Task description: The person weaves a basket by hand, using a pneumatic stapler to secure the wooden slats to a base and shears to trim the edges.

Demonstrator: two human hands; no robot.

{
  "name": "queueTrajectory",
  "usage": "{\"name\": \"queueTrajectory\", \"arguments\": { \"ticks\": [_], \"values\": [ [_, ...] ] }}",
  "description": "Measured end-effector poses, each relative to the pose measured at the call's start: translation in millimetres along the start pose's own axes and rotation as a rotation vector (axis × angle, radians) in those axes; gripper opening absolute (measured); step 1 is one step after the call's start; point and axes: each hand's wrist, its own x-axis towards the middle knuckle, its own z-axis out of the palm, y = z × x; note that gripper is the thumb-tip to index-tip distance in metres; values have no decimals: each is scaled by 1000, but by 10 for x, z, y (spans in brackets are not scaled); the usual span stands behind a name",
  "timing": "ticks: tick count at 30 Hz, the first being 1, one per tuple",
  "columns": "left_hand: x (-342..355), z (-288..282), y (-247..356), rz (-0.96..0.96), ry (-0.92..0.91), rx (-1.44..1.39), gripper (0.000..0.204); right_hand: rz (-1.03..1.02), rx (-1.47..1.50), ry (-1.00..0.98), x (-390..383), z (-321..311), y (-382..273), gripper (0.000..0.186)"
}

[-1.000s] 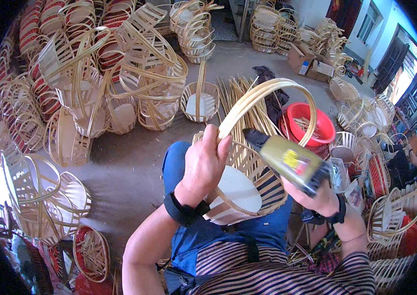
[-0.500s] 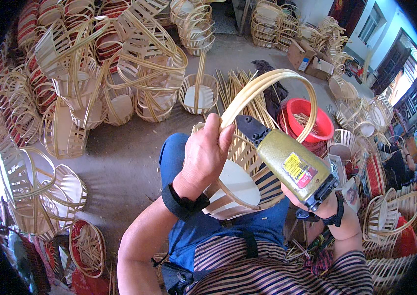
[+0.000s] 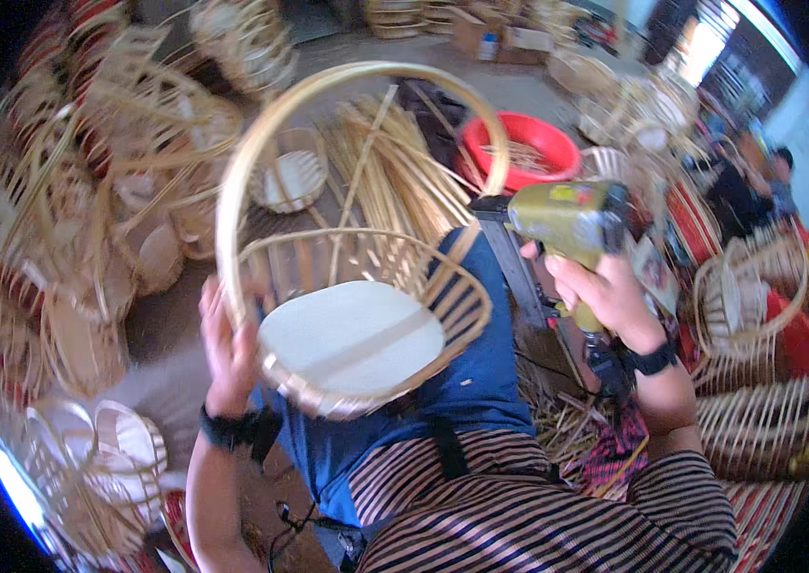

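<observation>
An oval woven basket (image 3: 357, 334) with a pale flat bottom rests across my blue-trousered lap, its tall hooped handle (image 3: 232, 191) arching away from me. At the basket's left side, where handle meets rim, my left hand (image 3: 228, 344) is closed round it; some fingers are hidden behind. My right hand (image 3: 600, 291) grips an olive-green nail gun (image 3: 557, 215) by its handle. The gun's dark nose lies close to the right foot of the hoop; whether they touch I cannot tell. Motion blurs much of the view.
Beyond the basket lie a bundle of split bamboo strips (image 3: 385, 172) and a red basin (image 3: 528, 148). Piled baskets (image 3: 137, 162) crowd the left, and more baskets (image 3: 748, 296) stand at the right. Cardboard boxes (image 3: 509, 38) sit at the back. Another person (image 3: 757, 181) is at the far right.
The basket has turned and tipped so its inside faces me. My left hand has moved down and left, from the handle's upper part to its left foot. The nail gun shifted up and right.
</observation>
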Motion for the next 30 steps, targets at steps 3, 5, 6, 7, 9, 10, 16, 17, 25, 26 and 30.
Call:
{"name": "queueTrajectory", "arguments": {
  "ticks": [3,5,6,7,9,10,16,17,25,26,30],
  "values": [
    [-81,-203,-21,87,-39,93,38,246,372,279,19,-233,769,16],
    [-28,-245,22,133,-43,128,43,375,507,451,-80,-447,1432,11],
    [12,-266,57,126,-38,146,46,431,568,507,-122,-514,1757,10],
    [40,-271,89,106,-29,129,41,470,617,542,-177,-539,2041,9],
    [119,-159,163,-49,14,75,33,506,697,560,-259,-549,2456,11],
    [163,-89,213,-111,34,85,30,509,734,552,-278,-530,2615,12],
    [310,483,253,-199,55,557,34,588,824,576,-358,-565,3188,19],
    [304,569,211,-210,29,635,34,637,812,614,-369,-594,3220,20],
    [236,492,65,-452,-254,1133,60,590,-326,792,-499,-460,2463,30],
    [241,717,-49,-399,-294,993,57,554,-191,805,-892,-695,2751,34],
    [31,815,23,-123,-228,695,71,783,-617,827,-1634,-910,3237,33]
  ]
}}
